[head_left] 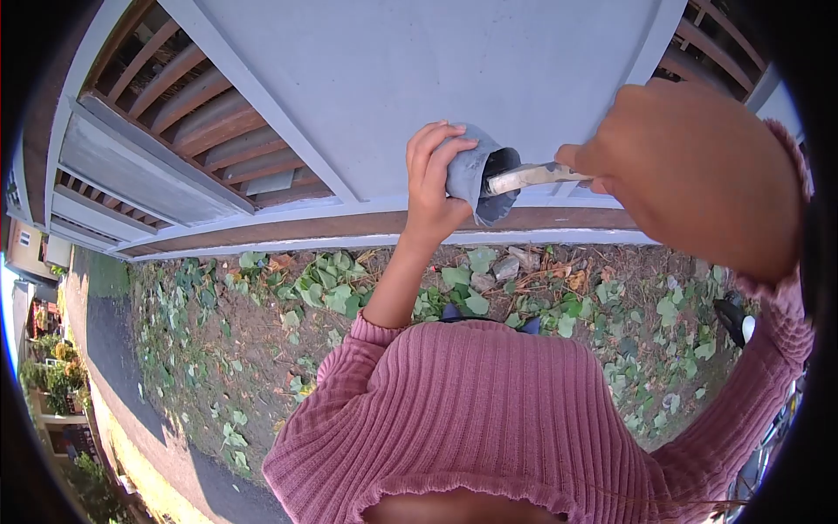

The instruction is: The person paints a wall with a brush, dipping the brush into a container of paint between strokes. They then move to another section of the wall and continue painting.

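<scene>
My left hand (434, 179) is wrapped round a grey, rough-edged cup (471, 166), held tilted so that its dark opening faces right. In my right hand (672, 166) is the handle of a paintbrush (532, 177), pale and smeared with paint. The brush's far end sits inside the mouth of the cup, and its bristles are mostly hidden there. Both hands are in front of a pale blue-grey panel (463, 61). What the cup contains cannot be made out.
Brown slatted openings (196, 96) flank the panel, with a pale ledge (305, 241) along its base. Leafy ground (236, 323) with stones (506, 267) lies below. A paved path (122, 367) runs at the left. A dark object (731, 321) lies at the right.
</scene>
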`<state>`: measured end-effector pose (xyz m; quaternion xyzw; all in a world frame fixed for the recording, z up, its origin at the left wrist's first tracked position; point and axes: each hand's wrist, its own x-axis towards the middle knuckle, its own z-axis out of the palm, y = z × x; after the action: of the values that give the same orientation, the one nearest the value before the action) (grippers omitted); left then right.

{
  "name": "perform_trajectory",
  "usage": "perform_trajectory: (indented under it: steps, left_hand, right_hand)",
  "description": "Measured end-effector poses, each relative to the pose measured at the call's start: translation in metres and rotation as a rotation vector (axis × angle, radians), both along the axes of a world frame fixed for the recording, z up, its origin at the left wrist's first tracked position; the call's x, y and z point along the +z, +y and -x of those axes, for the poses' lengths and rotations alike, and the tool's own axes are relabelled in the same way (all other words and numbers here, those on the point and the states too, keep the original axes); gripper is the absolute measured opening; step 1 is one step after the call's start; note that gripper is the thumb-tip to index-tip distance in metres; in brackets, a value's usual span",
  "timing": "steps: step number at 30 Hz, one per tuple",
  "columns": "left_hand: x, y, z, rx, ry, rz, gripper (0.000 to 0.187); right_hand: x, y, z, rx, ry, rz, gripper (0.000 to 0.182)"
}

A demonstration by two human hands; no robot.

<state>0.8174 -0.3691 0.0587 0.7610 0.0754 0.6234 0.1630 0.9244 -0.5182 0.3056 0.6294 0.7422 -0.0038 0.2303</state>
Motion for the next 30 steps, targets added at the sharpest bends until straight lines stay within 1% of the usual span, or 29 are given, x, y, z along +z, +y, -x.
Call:
perform_trajectory:
  steps: [2,3,5,6,8,9,11,12,14,15,16,18,19,21,22,24,25,27,28,30]
  left_hand:
    - [-0.004,0.001,0.003,-0.023,-0.005,0.018,0.056]
    - [-0.006,0.000,0.005,-0.013,-0.011,0.032,0.056]
    - [-0.007,-0.003,0.009,0.003,-0.018,0.051,0.055]
    - [-0.005,-0.006,0.010,0.000,-0.045,0.081,0.055]
    - [-0.004,-0.007,0.014,0.001,-0.075,0.111,0.055]
    - [-0.004,-0.006,0.016,0.008,-0.086,0.127,0.054]
    - [-0.004,-0.004,0.017,0.016,-0.102,0.144,0.055]
    - [-0.005,-0.004,0.018,0.028,-0.112,0.155,0.054]
    - [-0.005,-0.002,0.018,0.040,-0.122,0.166,0.054]
    - [-0.005,-0.001,0.018,0.084,-0.099,0.129,0.054]
    - [-0.005,0.000,0.017,0.126,-0.075,0.093,0.055]
    - [-0.004,-0.003,0.013,0.110,-0.078,0.076,0.054]
    - [-0.003,-0.005,0.011,0.096,-0.082,0.058,0.055]
    - [-0.002,-0.010,0.006,0.099,-0.054,0.066,0.054]
    - [-0.002,-0.011,0.004,0.108,-0.034,0.069,0.053]
    - [-0.006,-0.011,0.003,0.087,-0.028,0.090,0.052]
    - [-0.006,-0.012,0.003,0.062,-0.049,0.090,0.053]
    - [-0.007,-0.014,0.005,0.041,-0.075,0.093,0.054]
    - [-0.006,-0.014,0.006,0.038,-0.068,0.114,0.056]
    - [-0.005,-0.013,0.010,0.042,-0.068,0.132,0.058]
  right_hand:
    - [0.013,0.021,-0.013,-0.031,0.168,0.178,0.033]
    - [0.014,0.028,-0.021,-0.032,0.166,0.178,0.033]
    - [0.011,0.034,-0.040,-0.174,0.454,0.307,0.032]
    - [0.011,0.033,-0.044,-0.170,0.453,0.312,0.032]
    - [0.013,0.030,-0.052,-0.501,0.563,0.317,0.032]
    - [0.010,0.027,-0.061,-0.499,0.559,0.317,0.032]
    - [0.002,0.021,-0.075,-0.478,0.732,0.281,0.031]
    - [0.002,0.018,-0.073,-0.477,0.728,0.282,0.031]
    - [-0.001,0.006,-0.066,-0.419,0.682,0.165,0.029]
    - [0.001,0.002,-0.054,-0.401,0.611,0.136,0.030]
    - [-0.003,-0.003,-0.047,-0.403,0.613,0.137,0.030]
    - [-0.020,-0.015,-0.034,-0.056,0.388,-0.104,0.028]
    - [-0.029,-0.020,-0.024,-0.063,0.393,-0.104,0.028]
    - [-0.042,-0.027,-0.004,-0.040,0.218,-0.230,0.027]
    - [-0.042,-0.027,-0.004,-0.048,0.222,-0.231,0.027]
    - [-0.039,-0.020,-0.009,-0.047,0.201,-0.096,0.030]
    - [-0.032,-0.014,-0.017,-0.053,0.202,-0.098,0.030]
    - [-0.017,-0.004,-0.038,-0.051,0.458,0.128,0.033]
    - [-0.017,-0.004,-0.046,-0.047,0.454,0.129,0.033]
    - [-0.018,-0.007,-0.064,-0.429,0.814,0.244,0.033]
